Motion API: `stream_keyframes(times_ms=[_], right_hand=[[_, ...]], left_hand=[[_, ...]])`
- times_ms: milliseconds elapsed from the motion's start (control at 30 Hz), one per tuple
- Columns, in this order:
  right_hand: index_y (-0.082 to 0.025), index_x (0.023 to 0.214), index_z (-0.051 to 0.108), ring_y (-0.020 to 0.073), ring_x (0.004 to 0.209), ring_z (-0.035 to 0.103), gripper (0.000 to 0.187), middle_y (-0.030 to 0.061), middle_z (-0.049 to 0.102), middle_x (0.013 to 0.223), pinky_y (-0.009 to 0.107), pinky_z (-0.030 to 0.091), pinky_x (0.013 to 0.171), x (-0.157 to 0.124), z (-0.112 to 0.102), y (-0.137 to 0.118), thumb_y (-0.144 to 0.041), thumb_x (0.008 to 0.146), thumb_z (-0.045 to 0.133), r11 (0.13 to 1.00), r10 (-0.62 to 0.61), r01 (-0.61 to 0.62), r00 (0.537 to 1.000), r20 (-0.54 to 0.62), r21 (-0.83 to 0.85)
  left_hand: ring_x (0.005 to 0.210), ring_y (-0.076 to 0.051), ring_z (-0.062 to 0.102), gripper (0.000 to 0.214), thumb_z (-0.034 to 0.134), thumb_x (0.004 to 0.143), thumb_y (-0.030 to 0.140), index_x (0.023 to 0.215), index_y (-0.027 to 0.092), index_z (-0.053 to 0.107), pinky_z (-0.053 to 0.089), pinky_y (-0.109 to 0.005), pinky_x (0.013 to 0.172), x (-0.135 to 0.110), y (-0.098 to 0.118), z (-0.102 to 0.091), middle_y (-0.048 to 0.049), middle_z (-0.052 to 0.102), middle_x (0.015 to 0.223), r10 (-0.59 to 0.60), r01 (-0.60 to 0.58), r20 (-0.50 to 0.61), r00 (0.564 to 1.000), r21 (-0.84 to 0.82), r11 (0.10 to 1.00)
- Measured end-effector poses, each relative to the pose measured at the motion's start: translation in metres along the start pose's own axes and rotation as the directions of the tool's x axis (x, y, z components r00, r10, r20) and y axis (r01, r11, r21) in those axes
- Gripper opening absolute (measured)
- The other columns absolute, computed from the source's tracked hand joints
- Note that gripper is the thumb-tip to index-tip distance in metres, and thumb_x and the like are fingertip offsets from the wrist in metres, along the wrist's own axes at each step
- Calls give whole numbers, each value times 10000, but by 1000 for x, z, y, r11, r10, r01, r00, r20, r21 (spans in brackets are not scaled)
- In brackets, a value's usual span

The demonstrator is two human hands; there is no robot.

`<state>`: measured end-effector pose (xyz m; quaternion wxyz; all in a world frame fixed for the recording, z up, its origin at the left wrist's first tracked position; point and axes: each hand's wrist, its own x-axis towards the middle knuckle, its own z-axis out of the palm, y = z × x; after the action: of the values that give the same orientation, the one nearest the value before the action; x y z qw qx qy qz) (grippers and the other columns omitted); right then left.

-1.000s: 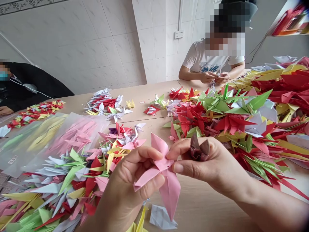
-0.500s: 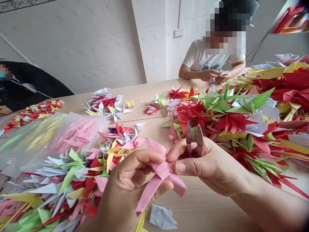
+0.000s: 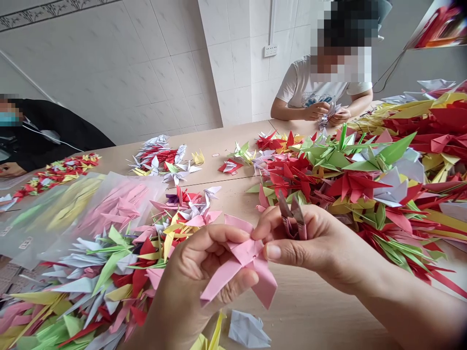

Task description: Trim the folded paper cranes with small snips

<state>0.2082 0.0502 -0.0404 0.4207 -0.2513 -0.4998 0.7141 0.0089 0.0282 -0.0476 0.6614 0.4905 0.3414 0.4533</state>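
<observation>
The pink origami piece (image 3: 251, 253) sits between the two hands, flaps spread. The left hand (image 3: 199, 272) grasps it, index finger above and thumb below. The right hand (image 3: 310, 248) pinches its right side between thumb and index finger, with small snips (image 3: 301, 214) tucked behind that pinch, blades upward. Apply light pressure near the central folds to avoid crushing the paper; angle the blades clear of the flaps. Mixed origami pieces (image 3: 109, 272) lie left of the left hand.
</observation>
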Motion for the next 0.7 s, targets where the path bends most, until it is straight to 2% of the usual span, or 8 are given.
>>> stream_keyframes(times_ms=[133,233,300,433,533,600,633,700], right_hand=[[-225,980,726,82,664,473,155,-56,558,732,171,409,578,-7,-1,-3,-331,874,768,949,-96,52,988,-125,-312],[-317,1176,649,122,807,553,257,-32,587,879,203,491,696,-15,-2,-5,-363,929,701,877,-231,142,963,-142,-459],[-368,1259,591,138,865,585,316,-21,594,944,220,518,750,-21,-4,-6,-386,952,664,800,-326,190,934,-146,-569],[-381,1277,569,130,766,611,314,-21,611,890,192,515,646,-33,-4,-8,-403,970,629,593,-451,163,878,-158,-788],[-383,1243,596,130,725,638,278,-25,645,855,181,513,601,-42,-2,-9,-407,968,627,505,-494,163,860,-129,-847],[-360,1235,613,135,696,643,286,-15,657,828,179,512,573,-46,0,-9,-443,962,621,508,-499,162,856,-136,-846],[-335,1201,631,136,674,637,276,-9,661,813,180,508,553,-46,1,-9,-460,955,624,537,-463,144,874,-147,-832],[-278,1054,665,130,598,597,261,-1,647,749,184,479,488,-43,6,-8,-510,947,611,631,-311,96,940,-138,-770]], left_hand=[[766,-76,686,229,831,808,224,989,343,755,580,-125,732,-3,0,-6,58,742,916,5,-4,-31,999,38,999],[805,-100,715,253,858,775,238,980,357,770,598,-136,713,-5,2,-7,52,767,951,35,-27,-107,994,79,997],[775,-115,733,254,879,746,244,957,349,783,614,-150,681,-6,4,-4,42,777,909,58,-41,-165,985,107,993],[645,-111,757,284,897,700,160,917,313,796,600,-109,588,-7,6,5,33,798,800,196,-147,-277,941,189,971],[665,-156,792,318,852,728,88,935,321,785,622,-136,582,-5,6,10,21,830,860,326,-246,-298,897,275,929],[627,-136,784,347,823,735,46,932,328,778,622,-123,575,-4,5,11,50,827,819,417,-311,-291,861,347,885],[620,-118,779,363,818,725,26,925,327,777,616,-103,575,-4,4,11,69,822,804,466,-344,-285,838,387,856],[642,-85,773,422,807,699,-18,944,325,779,600,-57,603,-3,2,8,101,815,805,566,-416,-258,783,460,785]])
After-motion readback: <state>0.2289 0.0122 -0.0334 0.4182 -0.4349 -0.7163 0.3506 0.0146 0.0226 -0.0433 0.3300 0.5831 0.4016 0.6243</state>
